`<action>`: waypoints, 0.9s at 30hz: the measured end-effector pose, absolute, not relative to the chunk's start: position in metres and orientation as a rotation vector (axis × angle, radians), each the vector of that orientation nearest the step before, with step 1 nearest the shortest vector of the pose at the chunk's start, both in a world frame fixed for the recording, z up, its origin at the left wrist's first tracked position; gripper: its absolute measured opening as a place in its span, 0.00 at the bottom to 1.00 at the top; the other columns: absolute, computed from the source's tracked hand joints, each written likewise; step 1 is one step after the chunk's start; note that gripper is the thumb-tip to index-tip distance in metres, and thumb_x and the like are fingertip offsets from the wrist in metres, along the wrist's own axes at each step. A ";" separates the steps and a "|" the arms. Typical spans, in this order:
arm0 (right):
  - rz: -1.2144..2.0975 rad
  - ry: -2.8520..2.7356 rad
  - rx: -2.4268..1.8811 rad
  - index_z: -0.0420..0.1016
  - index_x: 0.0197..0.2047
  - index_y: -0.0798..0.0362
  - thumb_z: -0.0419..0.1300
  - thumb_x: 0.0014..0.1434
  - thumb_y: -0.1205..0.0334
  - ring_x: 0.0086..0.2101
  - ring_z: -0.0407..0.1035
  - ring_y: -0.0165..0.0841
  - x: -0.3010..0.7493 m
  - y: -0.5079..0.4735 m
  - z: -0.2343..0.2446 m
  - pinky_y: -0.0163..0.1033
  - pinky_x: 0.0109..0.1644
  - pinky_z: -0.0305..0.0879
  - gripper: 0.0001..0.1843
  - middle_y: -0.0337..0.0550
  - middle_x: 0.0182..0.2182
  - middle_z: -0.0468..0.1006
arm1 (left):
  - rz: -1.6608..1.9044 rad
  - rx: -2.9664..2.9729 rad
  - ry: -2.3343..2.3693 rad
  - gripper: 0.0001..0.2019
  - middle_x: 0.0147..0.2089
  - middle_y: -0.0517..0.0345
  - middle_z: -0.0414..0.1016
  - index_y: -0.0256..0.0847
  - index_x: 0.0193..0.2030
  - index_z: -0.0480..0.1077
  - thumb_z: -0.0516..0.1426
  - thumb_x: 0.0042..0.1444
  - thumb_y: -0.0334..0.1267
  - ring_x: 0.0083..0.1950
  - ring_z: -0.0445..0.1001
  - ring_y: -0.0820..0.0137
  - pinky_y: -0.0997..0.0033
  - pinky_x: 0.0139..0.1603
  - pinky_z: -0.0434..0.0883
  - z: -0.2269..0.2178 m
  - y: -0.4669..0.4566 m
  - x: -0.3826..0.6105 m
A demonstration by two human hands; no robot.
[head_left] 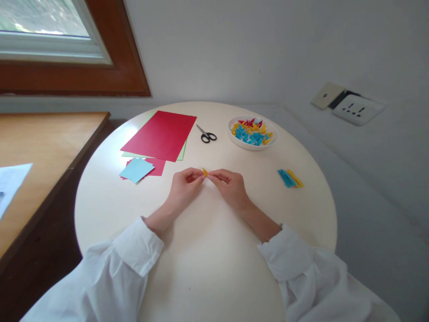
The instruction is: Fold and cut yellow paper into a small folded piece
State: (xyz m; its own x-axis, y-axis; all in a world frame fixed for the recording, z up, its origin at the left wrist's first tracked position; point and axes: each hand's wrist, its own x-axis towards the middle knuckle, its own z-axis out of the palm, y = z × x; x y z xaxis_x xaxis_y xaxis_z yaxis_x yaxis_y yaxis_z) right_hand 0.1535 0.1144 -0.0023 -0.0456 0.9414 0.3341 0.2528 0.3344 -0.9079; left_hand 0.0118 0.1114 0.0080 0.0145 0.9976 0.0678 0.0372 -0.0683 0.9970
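Observation:
A small folded piece of yellow paper (205, 172) is pinched between my two hands over the middle of the round table. My left hand (186, 187) grips it from the left with thumb and forefinger. From the right, my right hand (231, 188) pinches its other side. Only a pointed tip shows above the fingers; the rest is hidden. Beyond my hands lie scissors (207, 136) with black handles. Further right, a white dish (232, 137) holds many small folded paper pieces, red, yellow and blue, that look like paper cranes.
Blue and yellow folded strips (288, 178) lie at the right of the white table (214, 277). Light blue paper squares (136, 170) and red sheets (161, 134) sit at the left. A wooden desk (43, 147) stands beside the table; a wall socket (357, 108) is at the right.

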 end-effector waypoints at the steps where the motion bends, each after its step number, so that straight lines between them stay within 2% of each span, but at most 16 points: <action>1: 0.808 -1.550 -1.132 0.77 0.29 0.52 0.60 0.50 0.60 0.31 0.73 0.33 0.153 0.114 -0.002 0.37 0.38 0.69 0.06 0.41 0.29 0.80 | 1.229 1.299 1.201 0.05 0.28 0.58 0.74 0.37 0.26 0.72 0.60 0.42 0.36 0.30 0.70 0.71 0.73 0.33 0.65 0.008 0.111 0.012; 16: 0.668 -1.666 -1.168 0.76 0.28 0.52 0.58 0.51 0.64 0.29 0.72 0.32 0.154 0.111 0.003 0.35 0.35 0.67 0.05 0.40 0.28 0.79 | 1.223 1.402 1.253 0.03 0.28 0.57 0.74 0.37 0.26 0.71 0.57 0.43 0.33 0.30 0.70 0.71 0.72 0.33 0.66 0.007 0.111 0.013; 22: 0.806 -1.512 -1.152 0.73 0.27 0.53 0.60 0.48 0.62 0.28 0.71 0.31 0.152 0.113 -0.001 0.35 0.34 0.67 0.04 0.40 0.26 0.77 | 1.230 1.350 1.272 0.03 0.25 0.59 0.71 0.37 0.24 0.70 0.58 0.42 0.34 0.28 0.68 0.73 0.74 0.30 0.64 0.009 0.111 0.013; 27: 0.959 -1.319 -1.074 0.69 0.27 0.53 0.64 0.44 0.61 0.28 0.70 0.30 0.150 0.114 -0.003 0.36 0.34 0.67 0.08 0.38 0.25 0.73 | 1.258 1.192 1.160 0.07 0.23 0.62 0.71 0.37 0.27 0.66 0.61 0.40 0.34 0.27 0.69 0.75 0.76 0.28 0.62 0.006 0.112 0.012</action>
